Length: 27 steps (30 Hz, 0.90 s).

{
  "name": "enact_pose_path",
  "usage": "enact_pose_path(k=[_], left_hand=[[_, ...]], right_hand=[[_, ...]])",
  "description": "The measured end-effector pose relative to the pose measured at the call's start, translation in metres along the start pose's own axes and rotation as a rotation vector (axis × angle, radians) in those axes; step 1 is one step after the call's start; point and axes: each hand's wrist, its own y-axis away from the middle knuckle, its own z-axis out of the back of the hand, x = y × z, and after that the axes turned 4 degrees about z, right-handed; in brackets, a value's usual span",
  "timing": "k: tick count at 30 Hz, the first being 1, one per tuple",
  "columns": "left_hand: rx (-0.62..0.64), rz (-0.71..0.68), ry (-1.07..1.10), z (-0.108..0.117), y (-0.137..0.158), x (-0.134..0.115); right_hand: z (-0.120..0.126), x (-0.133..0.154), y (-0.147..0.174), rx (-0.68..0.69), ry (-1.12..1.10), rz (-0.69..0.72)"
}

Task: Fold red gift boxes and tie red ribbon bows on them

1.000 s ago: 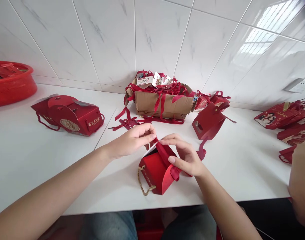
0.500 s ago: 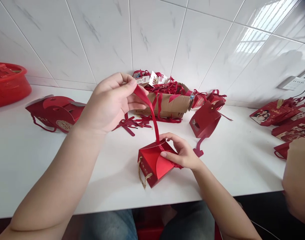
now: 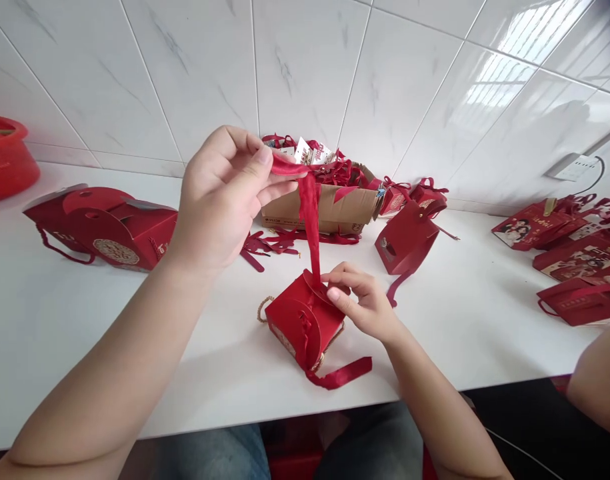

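Softly creased satiny ribbon (image 3: 311, 230) above a squarish card box (image 3: 287, 307)

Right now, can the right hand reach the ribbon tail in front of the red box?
Likely yes: the right hand is at the red box, with only tabletop showing between it and the ribbon tail.

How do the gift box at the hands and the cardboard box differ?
The gift box is red; the cardboard box is brown. The gift box is folded over on top; the cardboard box is open, heaped with ribbons. The gift box looks smaller than the cardboard box. Both have red ribbon trailing from them.
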Motion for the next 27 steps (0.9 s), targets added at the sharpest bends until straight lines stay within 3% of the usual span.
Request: enact_pose_path(k=[4, 9, 13, 18, 22, 24, 26, 27], left_hand=[[0.027, -0.004, 0.012, -0.005, 0.002, 0.007], [0.084, 0.009, -0.024, -0.009, 0.004, 0.022], [0.010, -0.034, -0.093, -0.009, 0.000, 0.033], [0.028, 0.034, -0.331, 0.006, -0.007, 0.042], [0.093, 0.117, -0.748, 0.027, -0.001, 0.024], [0.371, 0.229, -0.956, 0.034, 0.006, 0.007], [0.724, 0.351, -1.036, 0.036, 0.015, -0.007], [0.818, 0.398, -1.039, 0.035, 0.019, -0.010]], right_hand=[[-0.003, 0.000, 0.000, -0.002, 0.017, 0.030], [-0.006, -0.003, 0.000, 0.130, -0.226, 0.010], [-0.007, -0.004, -0.001, 0.123, -0.148, 0.012], [-0.008, -0.006, -0.001, 0.063, -0.123, -0.002], [-0.008, -0.008, -0.001, 0.086, -0.286, -0.024], [-0.006, -0.008, -0.001, 0.081, -0.413, -0.072], [-0.005, -0.007, -0.001, 0.066, -0.540, -0.121], [-0.004, -0.007, -0.001, 0.055, -0.587, -0.141]])
